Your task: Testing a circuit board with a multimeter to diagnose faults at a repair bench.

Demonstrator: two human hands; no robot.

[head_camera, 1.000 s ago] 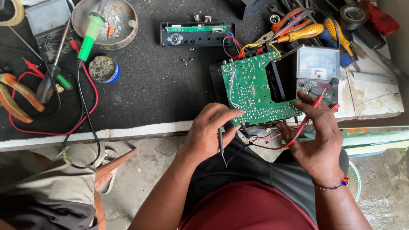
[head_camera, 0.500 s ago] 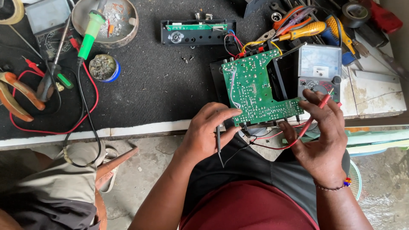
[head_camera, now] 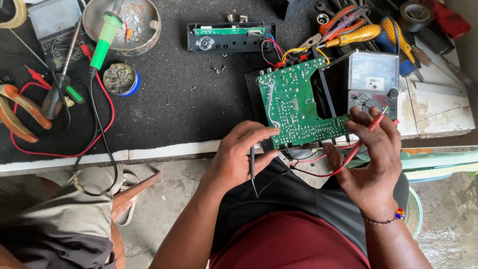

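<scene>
Green circuit board lies solder-side up at the worktop front edge. Your left hand pinches its near edge and holds a black probe pointing down. Your right hand pinches a red probe beside the grey multimeter. Farther left rests a green-handled soldering iron.

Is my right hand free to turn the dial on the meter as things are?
Probably yes. The right hand lies just below the meter, fingertips near the dial, with nothing between. It does hold the red probe, which may get in the way.
</scene>
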